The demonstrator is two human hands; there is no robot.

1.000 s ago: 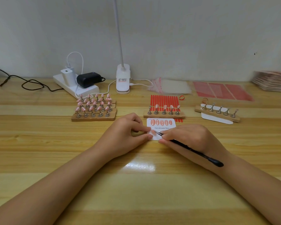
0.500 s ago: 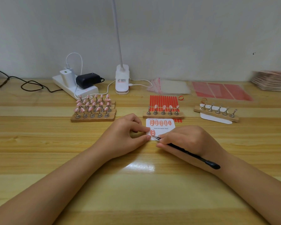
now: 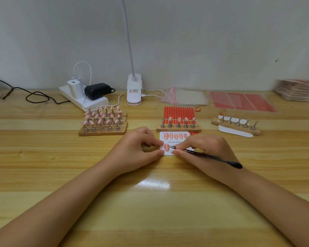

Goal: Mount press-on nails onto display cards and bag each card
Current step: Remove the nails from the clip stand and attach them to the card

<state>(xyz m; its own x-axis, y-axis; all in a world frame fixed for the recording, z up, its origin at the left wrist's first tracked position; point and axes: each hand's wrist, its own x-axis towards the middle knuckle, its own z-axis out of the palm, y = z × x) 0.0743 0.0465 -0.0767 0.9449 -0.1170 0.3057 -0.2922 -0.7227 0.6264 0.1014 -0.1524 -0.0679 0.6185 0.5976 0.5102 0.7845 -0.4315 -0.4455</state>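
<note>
Press-on nail, pink and oval (image 3: 166, 147), being seated at the lower-left corner of the white display card (image 3: 175, 142), mid-desk.
Right hand (image 3: 202, 148) pinches black tweezers (image 3: 206, 155), tips touching the nail's right side; nail's long axis runs near to far. Left hand (image 3: 137, 148), fingers curled, pins the card's left edge, just beside it.
</note>
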